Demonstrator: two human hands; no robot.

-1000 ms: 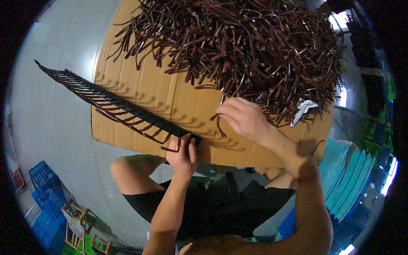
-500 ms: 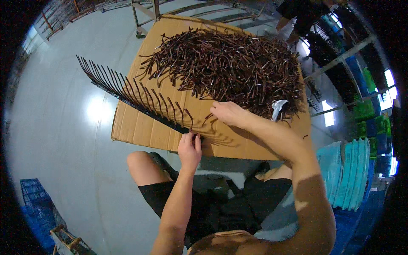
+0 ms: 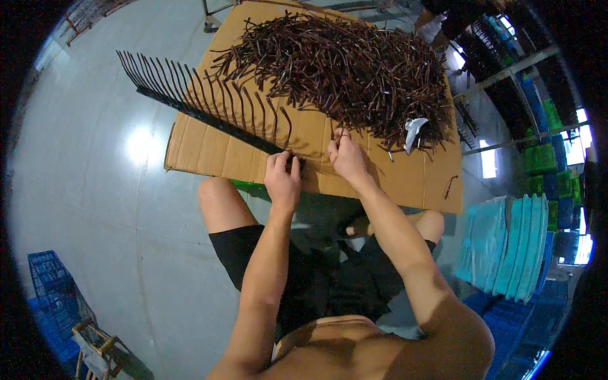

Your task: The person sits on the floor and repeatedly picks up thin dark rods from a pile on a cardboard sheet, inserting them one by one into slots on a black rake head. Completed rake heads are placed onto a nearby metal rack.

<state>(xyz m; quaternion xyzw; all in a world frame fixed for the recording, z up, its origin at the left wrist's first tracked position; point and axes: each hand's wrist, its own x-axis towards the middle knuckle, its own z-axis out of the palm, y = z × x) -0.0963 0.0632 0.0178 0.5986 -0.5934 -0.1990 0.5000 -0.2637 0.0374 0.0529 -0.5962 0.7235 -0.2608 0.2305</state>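
My left hand (image 3: 282, 180) is closed on the near end of a long black bar (image 3: 215, 124), which slants away to the far left. A row of bent, dark brown rods (image 3: 246, 107) stands up along the bar like comb teeth. Just right of it, my right hand (image 3: 348, 158) pinches a short brown rod (image 3: 332, 132), partly hidden by the fingers. Beyond both hands lies a big heap of similar brown rods (image 3: 354, 76) on a cardboard sheet (image 3: 206, 152). A crumpled white scrap (image 3: 415, 132) rests on the heap's right edge.
One loose rod (image 3: 451, 185) lies near the cardboard's right corner. Turquoise crates (image 3: 506, 247) are stacked to the right. At lower left are a blue crate (image 3: 54, 278) and a wooden stool (image 3: 98, 348). Another person (image 3: 459, 19) is at the far right.
My right hand has drawn back from near the heap toward the cardboard's near edge, turning more upright. My left hand keeps hold of the bar's end. The whole view has shifted.
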